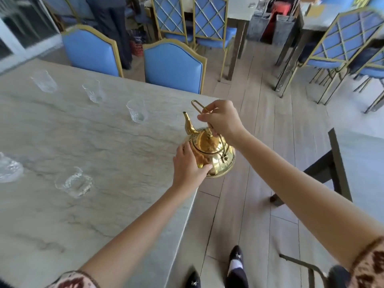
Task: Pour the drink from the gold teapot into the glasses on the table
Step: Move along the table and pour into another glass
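A shiny gold teapot (209,151) stands at the right edge of the pale marble table (99,204), spout pointing away to the left. My right hand (223,119) grips its thin wire handle from above. My left hand (188,164) presses against the pot's near-left side, fingers curled around the body. Several clear glasses stand upright on the table: one nearest the spout (137,111), two further back left (93,90) (44,81), one near me (73,181), and one cut off at the left border (9,168). All look empty.
Blue padded chairs with gold frames (173,64) stand along the table's far side, with more chairs and tables behind. A dark metal chair frame (332,167) stands on the wood floor to my right. My black shoes (235,265) show below.
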